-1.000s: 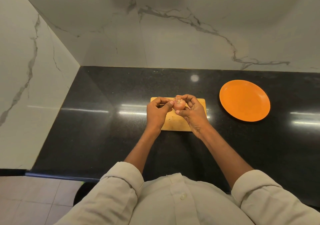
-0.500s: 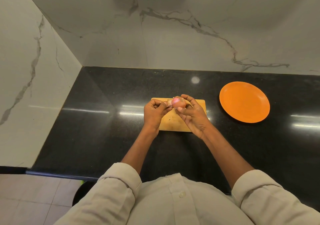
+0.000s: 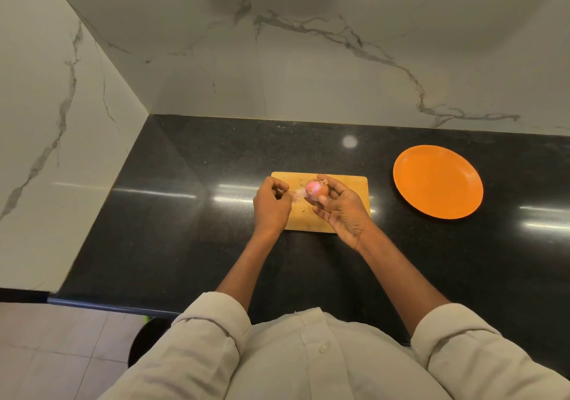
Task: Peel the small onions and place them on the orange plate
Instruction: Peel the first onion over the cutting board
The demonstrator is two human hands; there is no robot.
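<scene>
Pink flesh now shows on the onion (image 3: 315,189) our right hand (image 3: 340,211) cradles above the wooden board (image 3: 351,183), our left hand (image 3: 271,205) pinching away a torn skin strip (image 3: 296,195); orange plate (image 3: 438,181) waits, bare.

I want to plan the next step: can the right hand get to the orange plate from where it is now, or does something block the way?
Probably yes. The right hand holds the onion above the cutting board, and only bare black counter lies between it and the orange plate.
</scene>
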